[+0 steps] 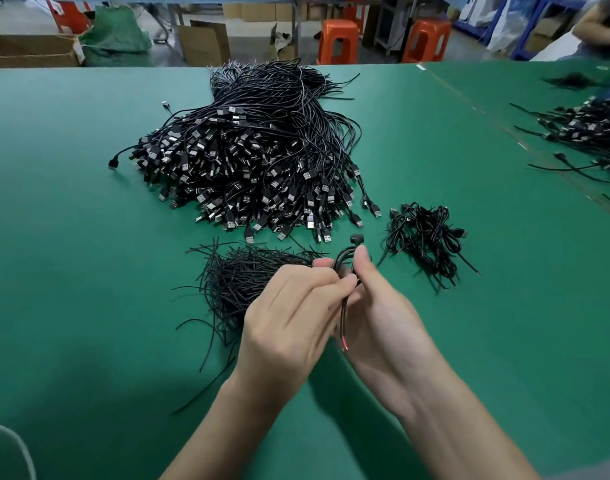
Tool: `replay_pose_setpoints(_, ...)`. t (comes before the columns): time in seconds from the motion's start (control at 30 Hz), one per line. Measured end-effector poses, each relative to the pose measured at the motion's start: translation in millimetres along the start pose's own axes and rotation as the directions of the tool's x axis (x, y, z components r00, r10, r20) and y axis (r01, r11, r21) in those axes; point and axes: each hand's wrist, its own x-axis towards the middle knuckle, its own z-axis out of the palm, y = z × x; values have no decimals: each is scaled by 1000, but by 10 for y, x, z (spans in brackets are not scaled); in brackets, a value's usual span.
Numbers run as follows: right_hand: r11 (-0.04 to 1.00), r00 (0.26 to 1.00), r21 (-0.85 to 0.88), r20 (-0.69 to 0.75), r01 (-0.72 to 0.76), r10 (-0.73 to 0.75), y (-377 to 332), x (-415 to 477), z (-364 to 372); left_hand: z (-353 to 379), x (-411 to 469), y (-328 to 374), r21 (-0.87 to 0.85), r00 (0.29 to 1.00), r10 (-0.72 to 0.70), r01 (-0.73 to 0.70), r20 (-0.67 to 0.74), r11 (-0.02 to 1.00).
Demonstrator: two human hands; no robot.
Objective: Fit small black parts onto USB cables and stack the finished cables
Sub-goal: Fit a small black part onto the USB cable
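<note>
USB cable point(357, 238) pinched between left grip point(289, 317) and right grip point(379, 317).
Just nearside of the cable heap point(255, 161); small stack point(424, 237) at the heap's right.

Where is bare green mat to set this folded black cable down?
Bare green mat: left of the big heap of black USB cables and the loose pile of thin black strands; also right of the right hand, nearer than the small stack of bundled cables. Crowded between those piles, around the left hand.
</note>
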Motion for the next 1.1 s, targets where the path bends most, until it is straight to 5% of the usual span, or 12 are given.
replay_pose_setpoints(0.17, 966, 981, -189, -48, 173, -186, -12, 65, -13, 6, -21, -15, 29, 990, 116, -119, 82, 992)
replay_pose_setpoints(0.27, 841, 929, -426, -6, 332, -370, -60, 97, -61, -86, -28, -82, 149, 980, 148, -167, 131, 975)
replay_pose_setpoints(0.37, 666, 868, -614, 64, 424, -493, -69, 129, -148, -141, 28, -98, 63, 992, -101, 96, 71, 993)
replay_pose_setpoints(0.47, 499, 828, -743, 130, 445, -546, -5, 134, -180, -121, 195, -49, -85, 805, -536, 570, 254, 817)
replay_pose_setpoints(0.53, 343, 785, -815, 204, 467, -584, 47, 125, -188, -78, 267, 21, -204, 671, -610, 726, 422, 657)
replay_pose_setpoints(0.63, 169, 797, -903, 245, 395, -552, 111, 111, -209, -11, 309, 139, -308, 611, -616, 788, 497, 533)
replay_pose_setpoints(0.73, -73, 824, -958, 276, 277, -495, 107, 104, -238, 41, 266, 172, -333, 615, -647, 788, 451, 517)
replay_pose_setpoints(0.87, -230, 852, -950, 295, 213, -433, 100, 71, -259, 52, 203, 179, -338, 649, -637, 761, 415, 554)
replay_pose_setpoints(1.1, -172, 885, -949, 310, 265, -348, 16, 33, -289, 127, 98, 154, -262, 762, -604, 648, 234, 715)
